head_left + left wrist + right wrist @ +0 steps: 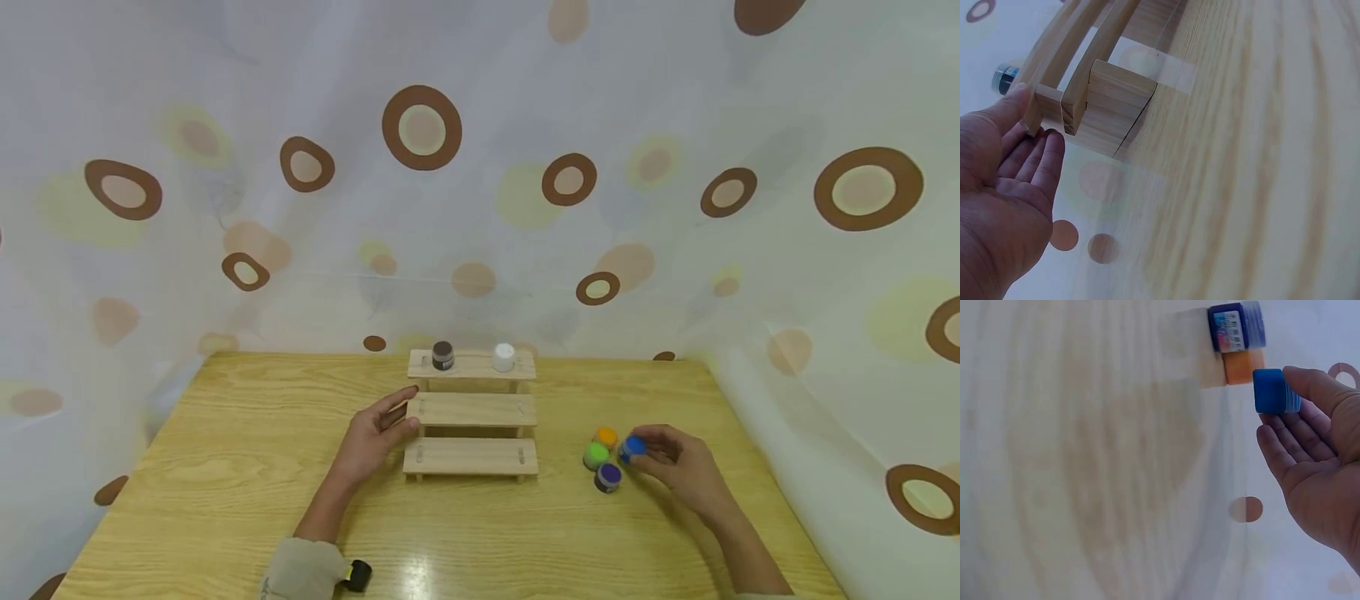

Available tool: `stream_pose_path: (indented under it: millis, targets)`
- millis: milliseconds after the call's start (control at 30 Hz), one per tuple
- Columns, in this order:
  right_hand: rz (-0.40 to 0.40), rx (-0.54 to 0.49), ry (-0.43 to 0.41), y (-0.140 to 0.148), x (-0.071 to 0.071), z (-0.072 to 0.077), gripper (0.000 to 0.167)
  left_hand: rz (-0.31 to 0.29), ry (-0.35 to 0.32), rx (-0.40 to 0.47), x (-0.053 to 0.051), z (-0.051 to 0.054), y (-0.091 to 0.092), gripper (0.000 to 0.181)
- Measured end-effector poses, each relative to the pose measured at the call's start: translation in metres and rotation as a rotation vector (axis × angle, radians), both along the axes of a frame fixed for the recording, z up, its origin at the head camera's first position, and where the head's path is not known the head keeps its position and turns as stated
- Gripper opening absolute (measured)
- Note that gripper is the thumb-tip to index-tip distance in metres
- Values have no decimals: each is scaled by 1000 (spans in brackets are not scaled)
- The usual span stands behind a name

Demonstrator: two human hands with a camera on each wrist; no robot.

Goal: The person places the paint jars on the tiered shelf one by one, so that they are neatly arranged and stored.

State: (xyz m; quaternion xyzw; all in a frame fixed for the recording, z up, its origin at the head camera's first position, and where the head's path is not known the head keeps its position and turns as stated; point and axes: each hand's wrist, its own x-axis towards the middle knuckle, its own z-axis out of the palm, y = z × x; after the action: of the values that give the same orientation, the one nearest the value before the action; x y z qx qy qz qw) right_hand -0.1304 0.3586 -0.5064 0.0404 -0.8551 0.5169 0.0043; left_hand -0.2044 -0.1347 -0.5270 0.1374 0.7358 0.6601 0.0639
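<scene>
A three-step wooden rack (471,410) stands at the table's middle. My left hand (372,435) grips the left end of its middle step, thumb on one side and fingers on the other, as the left wrist view (1019,181) shows. On the top step are a dark-lidded jar (442,356) and a white jar (503,357). To the right, my right hand (686,471) pinches a small blue paint jar (1269,391) between thumb and fingers. Close beside it stand an orange-lidded jar (606,437), a green-lidded jar (596,456) and a purple-lidded jar (608,477).
The wood-grain table (480,533) meets a patterned white sheet (480,208) at the back and sides. A black object (358,576) shows at the left sleeve (303,569).
</scene>
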Motion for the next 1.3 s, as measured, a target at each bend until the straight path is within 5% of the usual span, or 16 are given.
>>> stream_pose_path:
  millis: [467,833,1300]
  targets:
    - [-25,45,108,12,-5,48,45,2,-9,0,-1,-2,-1,57]
    - [-3,20,120,-5,-15,53,46,0,-7,7,-2,-2,-2,56]
    - [106,-13,105,-68,-48,69,39,1,-7,-5,-1,-1,-2,58]
